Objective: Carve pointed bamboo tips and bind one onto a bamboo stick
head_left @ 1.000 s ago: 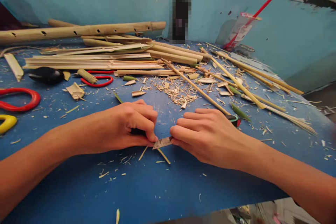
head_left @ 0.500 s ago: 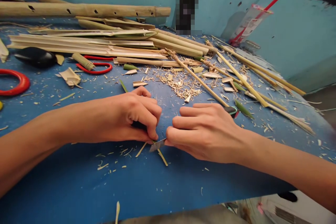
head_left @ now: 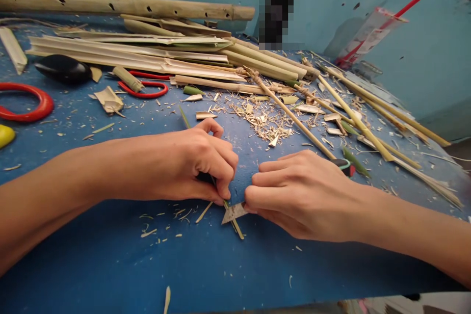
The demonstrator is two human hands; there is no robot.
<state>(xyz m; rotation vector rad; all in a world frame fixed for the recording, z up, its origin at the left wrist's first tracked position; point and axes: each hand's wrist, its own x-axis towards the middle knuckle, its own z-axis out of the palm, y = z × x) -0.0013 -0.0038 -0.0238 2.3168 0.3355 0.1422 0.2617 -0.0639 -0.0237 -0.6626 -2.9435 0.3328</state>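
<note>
My left hand [head_left: 198,167] is closed in a pinch on a thin bamboo sliver [head_left: 235,225] that pokes out below its fingertips onto the blue table [head_left: 110,265]. My right hand [head_left: 298,191] is closed round a small knife; its pointed metal blade [head_left: 232,213] sticks out to the left and meets the sliver. The knife's dark and red handle end [head_left: 346,166] shows behind the right knuckles. The two hands almost touch.
Split bamboo strips [head_left: 128,56] and a holed bamboo pole [head_left: 121,5] lie at the back. Shavings [head_left: 265,122] and thin sticks [head_left: 353,117] cover the right. Red-handled scissors [head_left: 145,89], a red loop [head_left: 25,103], a black object [head_left: 62,68] and a plastic cup with a red straw [head_left: 368,34] stand around.
The view shifted slightly. My hands drew closer together and the blade has turned to point more downward across the sliver.
</note>
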